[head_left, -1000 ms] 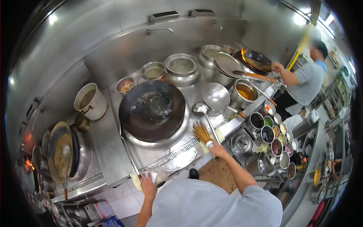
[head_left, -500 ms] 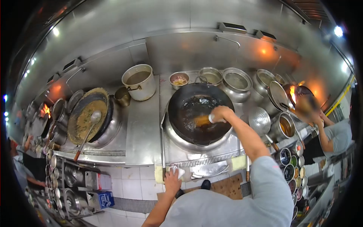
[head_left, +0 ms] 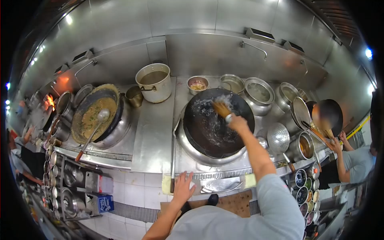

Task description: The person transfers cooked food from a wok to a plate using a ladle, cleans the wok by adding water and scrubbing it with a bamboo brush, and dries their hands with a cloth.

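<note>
The wok (head_left: 200,138) sits on the counter (head_left: 154,138), its dark inside wet with thin, foamy liquid. The right hand (head_left: 239,123) reaches over the wok's right side, its fingers closed around the pale band of a brush (head_left: 221,108), whose bristles lie within the wok, toward its far side. The left hand (head_left: 184,188) is well apart from the right, in front of the wok at the counter's near edge, its fingers spread and grasping nothing that shows; a bit of white cloth (head_left: 192,186) peeks out by it. Just left of that hand is the dark handle of a rod (head_left: 173,156), which runs up along the wok's left side. Behind the wok stand a bowl (head_left: 197,91) of food and, farther right, two pots (head_left: 260,107) of liquid. To the wok's left are a tall pot (head_left: 160,95) and, beyond, a pan (head_left: 104,93) of stew with a ladle (head_left: 103,115) in it. To the wok's right lies a strainer (head_left: 279,138), next to an oil pot (head_left: 295,149); farther right, a co-worker (head_left: 356,162) stands near a second wok (head_left: 334,114).
</note>
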Tool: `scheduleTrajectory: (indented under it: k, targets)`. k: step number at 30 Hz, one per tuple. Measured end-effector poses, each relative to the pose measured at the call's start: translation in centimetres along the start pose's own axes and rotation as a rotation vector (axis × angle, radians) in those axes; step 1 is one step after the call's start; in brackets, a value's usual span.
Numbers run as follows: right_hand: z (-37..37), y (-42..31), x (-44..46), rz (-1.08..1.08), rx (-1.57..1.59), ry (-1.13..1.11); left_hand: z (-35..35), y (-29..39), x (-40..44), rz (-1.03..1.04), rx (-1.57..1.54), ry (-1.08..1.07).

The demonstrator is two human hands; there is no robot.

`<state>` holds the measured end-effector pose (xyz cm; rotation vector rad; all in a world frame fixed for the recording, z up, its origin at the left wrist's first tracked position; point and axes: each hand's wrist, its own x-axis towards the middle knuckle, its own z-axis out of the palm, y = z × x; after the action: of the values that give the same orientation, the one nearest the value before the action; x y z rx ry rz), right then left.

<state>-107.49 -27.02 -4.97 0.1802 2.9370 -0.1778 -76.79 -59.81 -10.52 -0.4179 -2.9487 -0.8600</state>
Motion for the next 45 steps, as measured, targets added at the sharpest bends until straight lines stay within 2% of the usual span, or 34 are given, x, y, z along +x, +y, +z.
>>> scheduleTrajectory:
  k: [1,3,5,7,9,11,15,18,21,23,24,26,27,29,30,32,34,35,36,37,38,39,41,42,44,45]
  targets:
    - [1.6,-1.5,-0.8,-0.005,0.011,-0.009,-0.4,0.8,0.7,0.005,-0.008,0.001]
    - [2.1,-2.7,-4.8,-0.175,-0.011,-0.105,-1.4,1.8,1.3,0.097,-0.083,0.014]
    - [-0.8,-1.0,-9.4,-0.228,-0.090,-0.246,-3.1,2.8,0.8,0.105,-0.095,0.019]
    - [-2.5,3.6,-8.0,-0.238,-0.259,-0.326,-4.4,3.2,-0.3,0.106,-0.244,-0.008]
    - [-2.9,5.5,-5.0,-0.040,-0.243,-0.087,-4.5,3.5,-1.0,0.090,-0.258,-0.007]
    - [-2.1,3.6,-1.2,0.057,-0.078,-0.093,-4.6,3.9,-1.1,0.100,-0.278,-0.020]
    - [2.4,-0.7,-2.9,-0.076,-0.083,-0.043,-5.5,3.4,-1.5,0.084,-0.274,-0.041]
    - [-1.2,0.7,-11.2,-0.045,0.051,-0.065,-6.9,2.6,-2.9,0.044,-0.324,0.025]
    - [1.6,6.1,-18.3,0.183,0.514,0.143,-8.7,2.4,-5.0,-0.052,-0.286,0.098]
    - [4.6,8.6,-23.0,0.321,0.588,0.319,-8.4,1.2,-6.7,-0.079,-0.299,0.126]
    - [5.4,9.5,-24.8,0.446,0.790,0.193,-8.3,0.7,-7.3,-0.130,-0.297,0.123]
    - [14.7,14.6,-25.0,0.512,0.821,0.203,-8.0,0.6,-7.7,-0.187,-0.306,0.114]
    - [16.9,15.5,-25.3,0.531,0.827,0.207,-8.0,0.9,-7.5,-0.174,-0.304,0.097]
    - [19.6,16.9,-26.2,0.603,0.534,-0.037,-8.0,1.9,-6.4,-0.104,-0.310,0.041]
    - [20.7,16.8,-26.5,0.489,0.429,0.048,-8.0,2.6,-5.8,-0.097,-0.308,0.036]
    - [13.5,13.1,-27.8,-0.041,0.378,0.488,-8.5,4.3,-3.9,0.024,-0.437,-0.024]
    - [1.6,6.5,-30.2,-0.150,1.538,0.097,-9.0,6.7,-1.3,-0.020,-0.714,-0.139]
    - [-2.0,4.4,-31.5,-0.271,1.796,-0.071,-9.6,8.8,-0.1,-0.002,-0.871,-0.155]
    - [-3.7,2.9,-32.4,-0.549,2.007,-0.232,-10.5,11.3,1.4,0.026,-1.028,-0.166]
    - [-4.8,1.4,-33.2,-0.800,2.186,-0.404,-11.3,13.5,2.8,0.110,-1.113,-0.201]
    - [-5.4,-0.3,-33.9,-0.873,2.349,-0.539,-11.9,15.4,3.9,0.197,-1.200,-0.238]
    - [-5.7,-2.0,-34.5,-0.937,2.507,-0.681,-12.4,17.0,4.7,0.199,-1.196,-0.224]
    - [-5.8,-4.4,-35.0,-0.998,2.625,-0.820,-13.0,19.3,5.7,0.333,-1.295,-0.229]
    - [-6.5,-5.1,-35.4,-0.970,2.654,-0.882,-13.2,19.7,5.9,0.338,-1.298,-0.229]
    - [-6.6,-5.6,-35.6,-0.995,2.684,-0.927,-13.3,20.0,6.1,0.532,-1.111,-0.146]
    - [-6.5,-5.7,-35.7,-1.024,2.716,-0.979,-13.5,20.3,6.0,0.529,-1.115,-0.149]
